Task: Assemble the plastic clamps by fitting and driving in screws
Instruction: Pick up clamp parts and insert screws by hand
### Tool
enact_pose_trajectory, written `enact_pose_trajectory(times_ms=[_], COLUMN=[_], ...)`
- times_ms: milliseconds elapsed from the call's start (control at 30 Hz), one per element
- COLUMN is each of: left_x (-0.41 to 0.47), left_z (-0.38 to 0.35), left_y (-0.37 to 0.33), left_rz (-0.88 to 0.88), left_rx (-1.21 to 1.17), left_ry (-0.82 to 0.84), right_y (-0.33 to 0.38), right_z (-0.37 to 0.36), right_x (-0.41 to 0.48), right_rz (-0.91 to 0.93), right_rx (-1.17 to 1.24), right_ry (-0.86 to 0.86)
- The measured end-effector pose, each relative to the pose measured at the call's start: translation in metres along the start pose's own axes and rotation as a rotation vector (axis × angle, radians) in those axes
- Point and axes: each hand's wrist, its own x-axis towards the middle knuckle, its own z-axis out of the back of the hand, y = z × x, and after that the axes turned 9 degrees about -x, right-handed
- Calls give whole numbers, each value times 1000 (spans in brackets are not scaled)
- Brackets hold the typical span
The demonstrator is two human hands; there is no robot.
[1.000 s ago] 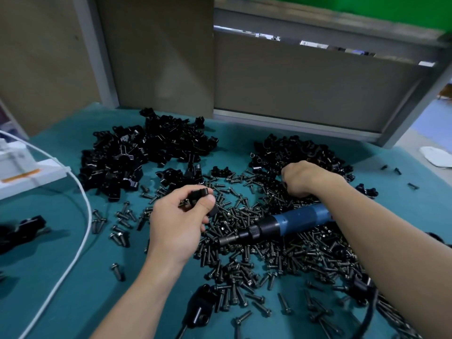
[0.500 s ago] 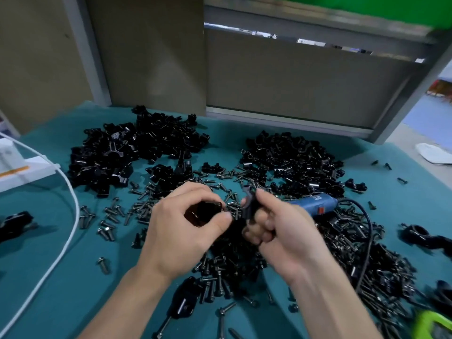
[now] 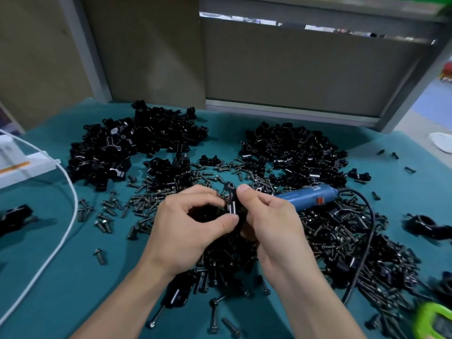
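Black plastic clamp point(image 3: 231, 199) sits above mid-worktop point(image 3: 49, 265), gripped by both hands; the left hand point(image 3: 190, 223) curls round one part and the right hand point(image 3: 271, 221) pinches the other. Fitting looks underway with driving not yet done; the blue screwdriver point(image 3: 308, 194) lies just beside them on loose screws point(image 3: 151, 199); big heaps of clamp parts point(image 3: 137, 143) suggest much work remains. Bare room lies near-left, bounded by a white cable point(image 3: 66, 216).
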Motion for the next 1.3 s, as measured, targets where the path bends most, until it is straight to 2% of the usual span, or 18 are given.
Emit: enact_pose_trajectory(times_ms=[133, 300, 367, 533, 700, 867, 967, 1067, 1133, 1200, 1300], left_x=[3, 7, 8, 7, 4, 5, 3, 3, 3, 2, 2], left_z=[-1, 1, 3, 6, 8, 8, 7, 4, 4, 6, 6], left_y=[2, 1, 2, 0, -2, 0, -1, -1, -1, -3, -11], left_rz=[-5, 109, 174, 287, 335, 351, 405, 408, 394, 388, 431], left_rx=[-114, -432, -479, -602, -615, -556, -496, -416, -373, -378, -534], left_ry=[26, 72, 124, 294, 455, 542, 592, 513, 504, 570, 656], right_y=[0, 4, 4, -1, -4, -1, -3, -6, -3, 2, 5], right_z=[8, 22, 25, 19, 29, 32, 23, 20, 23, 26, 30], right_x=[3, 2, 3, 6, 12, 7, 6, 6, 5, 2, 1], right_rz=[95, 88, 142, 331, 291, 198, 159, 185, 215, 228, 163], right_rx=[-174, -95, -127, -226, -169, -14, -179, -303, -355, -379, -292], right_ry=[56, 271, 331, 345, 389, 429, 296, 207, 283, 407, 582])
